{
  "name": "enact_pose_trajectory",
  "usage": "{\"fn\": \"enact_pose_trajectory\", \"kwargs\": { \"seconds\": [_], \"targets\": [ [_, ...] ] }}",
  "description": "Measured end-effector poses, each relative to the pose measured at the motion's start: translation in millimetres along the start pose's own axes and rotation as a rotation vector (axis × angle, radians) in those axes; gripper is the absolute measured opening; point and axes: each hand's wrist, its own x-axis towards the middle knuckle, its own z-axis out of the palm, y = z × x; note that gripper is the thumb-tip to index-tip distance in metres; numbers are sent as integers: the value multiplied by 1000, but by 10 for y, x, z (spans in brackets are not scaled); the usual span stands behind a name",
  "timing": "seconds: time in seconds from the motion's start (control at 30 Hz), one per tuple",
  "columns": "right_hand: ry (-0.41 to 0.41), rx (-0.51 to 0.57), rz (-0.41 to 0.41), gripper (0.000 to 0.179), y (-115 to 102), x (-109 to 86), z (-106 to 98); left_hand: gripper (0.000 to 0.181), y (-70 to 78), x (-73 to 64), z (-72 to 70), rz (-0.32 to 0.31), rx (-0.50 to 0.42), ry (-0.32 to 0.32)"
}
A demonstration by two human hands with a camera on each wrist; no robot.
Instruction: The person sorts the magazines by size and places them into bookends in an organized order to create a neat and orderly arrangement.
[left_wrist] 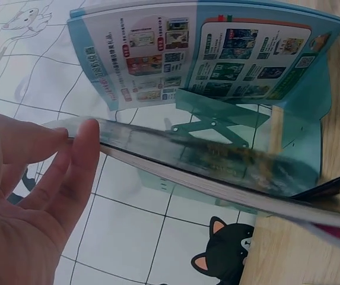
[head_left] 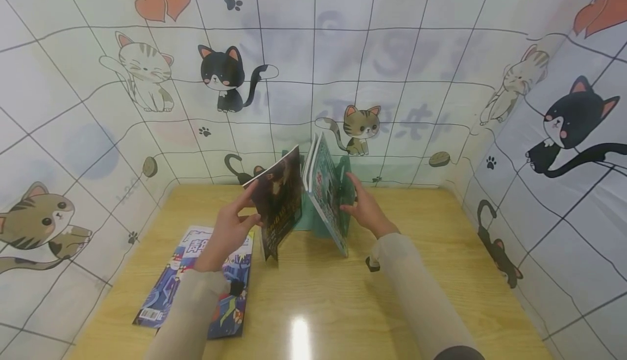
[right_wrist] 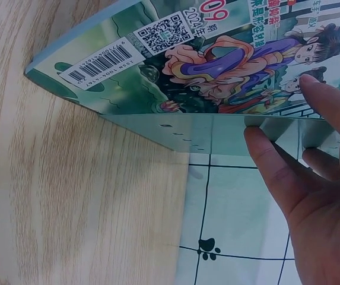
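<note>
My left hand pinches a dark-covered magazine by its upper left edge, thumb on one face and fingers on the other. The magazine stands tilted at the left of a teal folding bookend, whose crossed struts show in the left wrist view. Several green-covered magazines lean together at the bookend's right side. On the front green cover lies the thumb of my right hand, while its fingers are behind the bookend's side plate.
Purple-blue magazines lie flat on the wooden table at left, under my left forearm. A cloth wall printed with cats and grid lines encloses the table at the back and both sides.
</note>
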Motion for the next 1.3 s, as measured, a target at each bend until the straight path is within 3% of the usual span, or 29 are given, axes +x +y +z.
{"fn": "enact_pose_trajectory", "kwargs": {
  "seconds": [0.13, 0.33, 0.47, 0.7, 0.93, 1.1, 1.3],
  "targets": [
    [6, 12, 0, 97, -18, -11, -5, 83, 52, 33, 50, 23, -28, -6],
    [5, 22, 1, 96, -19, -13, -3, 75, 306, 16, 99, 122, -33, -7],
    [4, 20, 5, 96, -6, -9, -3, 74, 349, 35, 142, 124, -32, -7],
    [1, 24, 7, 96, 0, -12, -1, 78, 234, 111, 285, 102, -19, 47],
    [-4, 7, 5, 96, -26, -20, 1, 83, -183, 206, 441, 84, -49, 95],
    [-1, 4, 7, 95, -34, -10, -1, 86, -158, 221, 478, 92, -68, 118],
    [2, 7, 3, 96, -35, 1, -6, 87, -112, 266, 530, 53, -85, 160]
  ]
}}
